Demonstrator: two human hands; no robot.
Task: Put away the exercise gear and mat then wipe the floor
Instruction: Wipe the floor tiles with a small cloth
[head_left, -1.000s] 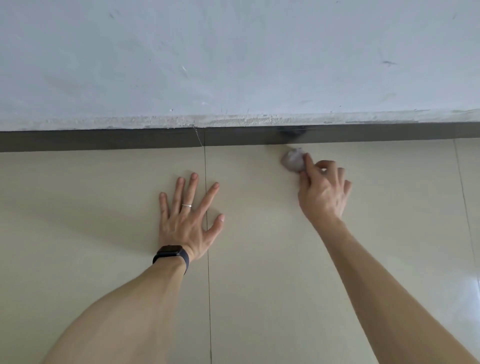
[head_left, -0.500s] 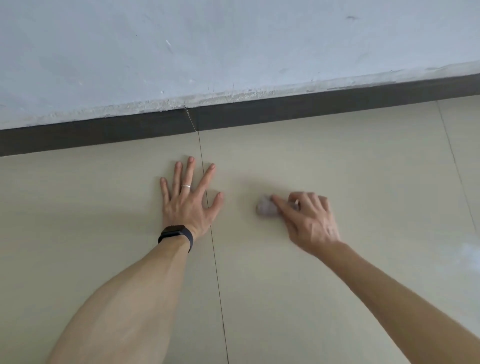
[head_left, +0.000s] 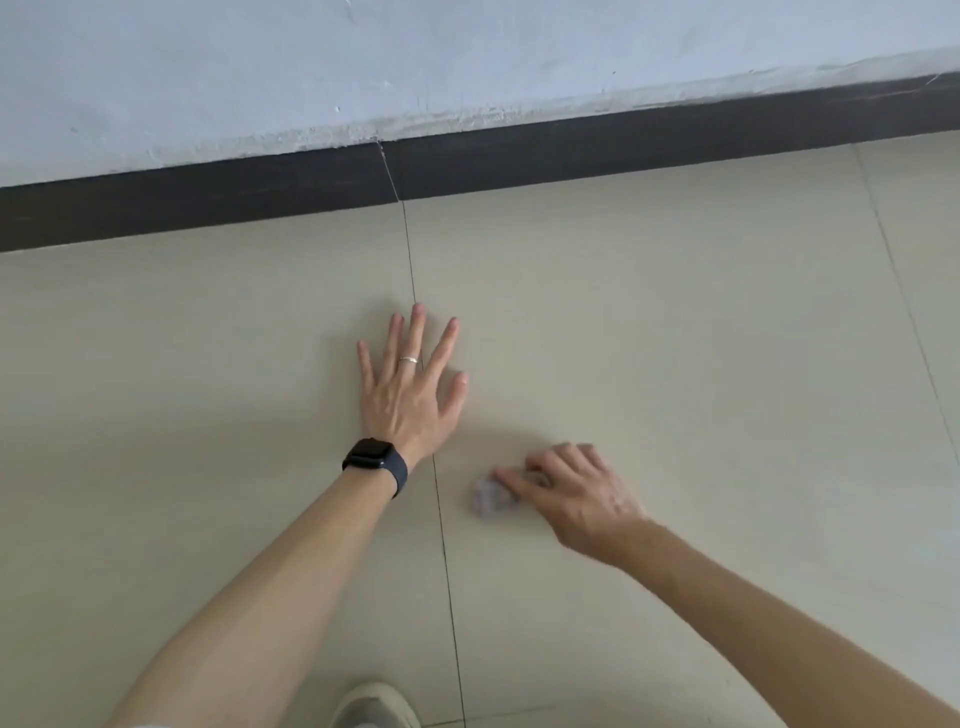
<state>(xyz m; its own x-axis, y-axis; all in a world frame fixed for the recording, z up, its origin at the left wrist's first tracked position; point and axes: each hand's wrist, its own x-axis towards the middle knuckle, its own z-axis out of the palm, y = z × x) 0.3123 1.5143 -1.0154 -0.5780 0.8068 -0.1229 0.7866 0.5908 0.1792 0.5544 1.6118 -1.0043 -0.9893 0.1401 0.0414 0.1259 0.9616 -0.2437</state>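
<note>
A small crumpled greyish wad of tissue (head_left: 488, 498) lies pressed on the beige tiled floor (head_left: 701, 338). My right hand (head_left: 576, 496) grips the wad with curled fingers, its image blurred by motion. My left hand (head_left: 410, 384) lies flat on the floor with fingers spread, straddling a tile joint; it wears a ring and a dark watch at the wrist. No exercise gear or mat is in view.
A dark skirting board (head_left: 519, 156) runs along the foot of a pale wall (head_left: 415, 57) at the top. A light shoe tip (head_left: 374, 706) shows at the bottom edge. Thin tile joints cross the floor.
My right hand has drawn the tissue wad back from the skirting board toward me and a little left. My left hand has stayed flat on the floor.
</note>
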